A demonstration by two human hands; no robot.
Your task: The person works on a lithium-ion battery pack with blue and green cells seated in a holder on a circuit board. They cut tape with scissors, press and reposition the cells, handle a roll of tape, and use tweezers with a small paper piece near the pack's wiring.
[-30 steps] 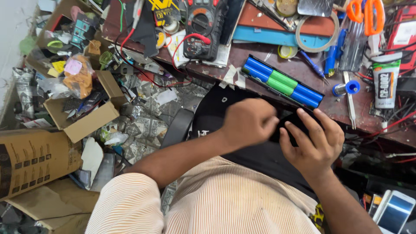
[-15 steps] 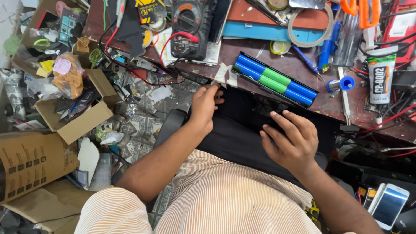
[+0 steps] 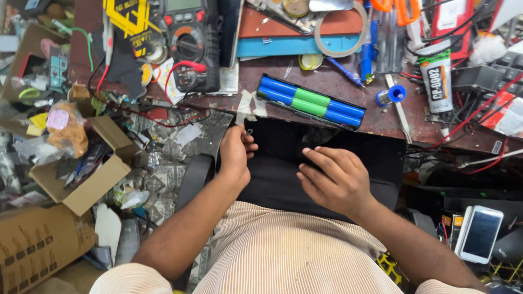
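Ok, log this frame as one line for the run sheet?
left hand: at bench edge, by tape strips | right hand: flat on black pad on lap | battery pack: on bench, untouched

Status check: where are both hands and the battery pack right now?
Left hand at the bench edge, fingers pinching the pale tape strip. Right hand flat on the black cloth in the lap. Battery pack untouched on the bench, nothing over it.

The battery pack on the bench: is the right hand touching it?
No, the right hand rests flat on dark cloth, apart from the battery pack.
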